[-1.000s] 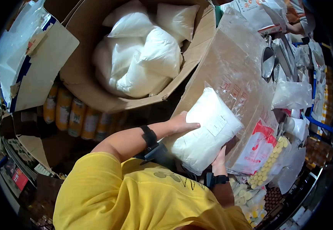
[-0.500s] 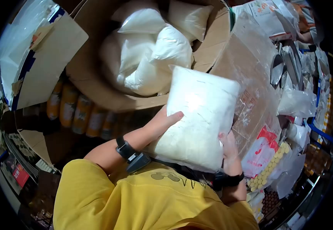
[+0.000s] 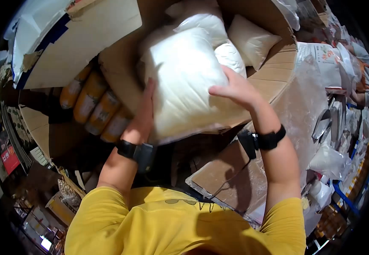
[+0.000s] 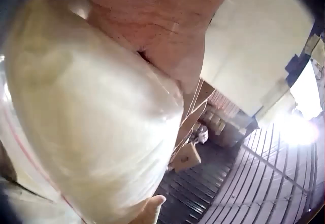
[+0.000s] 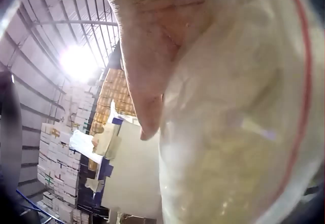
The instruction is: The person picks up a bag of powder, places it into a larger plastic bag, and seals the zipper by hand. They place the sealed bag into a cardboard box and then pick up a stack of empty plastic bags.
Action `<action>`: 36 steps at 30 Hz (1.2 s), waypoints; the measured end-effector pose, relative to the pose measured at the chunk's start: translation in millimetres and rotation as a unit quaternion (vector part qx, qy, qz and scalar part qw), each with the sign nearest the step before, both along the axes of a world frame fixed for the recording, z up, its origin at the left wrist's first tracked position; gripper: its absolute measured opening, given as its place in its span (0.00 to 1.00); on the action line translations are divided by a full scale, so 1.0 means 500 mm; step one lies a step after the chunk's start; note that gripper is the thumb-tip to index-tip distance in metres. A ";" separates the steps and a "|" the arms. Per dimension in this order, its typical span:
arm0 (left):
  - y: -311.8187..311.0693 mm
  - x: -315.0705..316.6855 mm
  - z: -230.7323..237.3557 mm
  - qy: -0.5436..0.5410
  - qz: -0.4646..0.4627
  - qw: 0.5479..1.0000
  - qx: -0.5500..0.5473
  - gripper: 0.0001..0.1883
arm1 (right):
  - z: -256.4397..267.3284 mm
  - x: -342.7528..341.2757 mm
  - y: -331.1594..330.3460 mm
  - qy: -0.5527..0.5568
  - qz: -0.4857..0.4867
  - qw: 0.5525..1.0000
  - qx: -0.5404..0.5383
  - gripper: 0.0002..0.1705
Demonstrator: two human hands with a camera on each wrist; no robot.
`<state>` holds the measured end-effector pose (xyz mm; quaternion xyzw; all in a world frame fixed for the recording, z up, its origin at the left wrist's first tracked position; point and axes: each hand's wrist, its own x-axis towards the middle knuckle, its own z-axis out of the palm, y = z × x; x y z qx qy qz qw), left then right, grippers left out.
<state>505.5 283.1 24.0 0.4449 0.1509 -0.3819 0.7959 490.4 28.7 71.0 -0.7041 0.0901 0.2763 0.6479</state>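
Note:
A full clear bag of white powder [image 3: 184,80] is held up between both hands over the near side of a big cardboard box [image 3: 273,76]. My left hand [image 3: 145,110] grips the bag's left side, its fingers partly hidden along that edge. At the right side my right hand [image 3: 236,88] holds the bag, thumb on its face. The left wrist view shows the left hand [image 4: 152,26] against the bag [image 4: 91,112]; in the right wrist view the right hand [image 5: 152,51] lies along the bag [image 5: 223,132]. Behind it, similar white bags [image 3: 252,40] lie inside the box.
A white board with blue edging [image 3: 95,34] stands at the upper left. Orange-wrapped packs [image 3: 92,102] sit below the box's left side. A flat carton under plastic [image 3: 231,174] lies at the lower right, and metal scoops [image 3: 322,123] with plastic bags are farther right.
The bag has moved up and left, from the flat carton to over the box. My right hand has risen from the bag's lower right to its upper right side. The view has shifted.

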 end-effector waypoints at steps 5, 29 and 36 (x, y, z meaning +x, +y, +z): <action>0.024 0.048 -0.151 -0.225 -0.133 0.903 0.342 0.25 | -0.199 0.030 0.039 -0.075 0.149 0.960 -0.223 0.44; -0.100 0.028 -0.248 -0.323 -0.685 0.467 0.457 0.38 | -0.156 -0.504 0.083 -0.127 0.015 0.854 -0.504 0.28; -0.017 -0.029 -0.170 -0.373 -0.537 0.677 0.340 0.26 | -0.150 -0.519 0.075 -0.148 -0.022 0.878 -0.455 0.20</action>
